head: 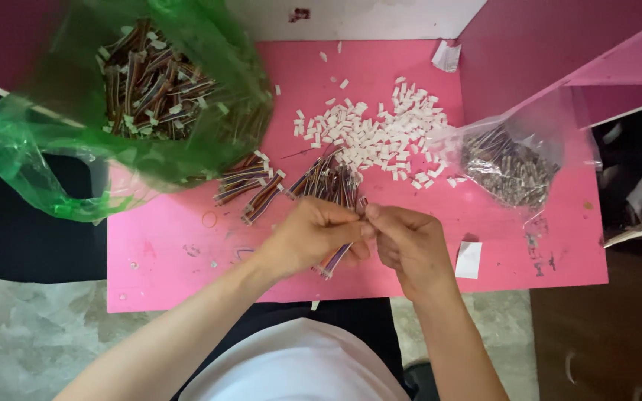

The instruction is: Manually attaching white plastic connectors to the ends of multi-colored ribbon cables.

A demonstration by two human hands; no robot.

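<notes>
My left hand and my right hand meet fingertip to fingertip above the pink table. My left hand grips a short multicoloured ribbon cable whose lower end hangs below the palm. My right hand's thumb and forefinger pinch at the cable's upper end; whether a small piece is between them is hidden. Just beyond the hands lie loose bundles of the same cables and a heap of small white plastic connector housings.
A green plastic bag full of cables with white ends sits at the table's left. A clear plastic bag of cables lies at the right, beside a pink partition. A small white paper slip lies near my right hand.
</notes>
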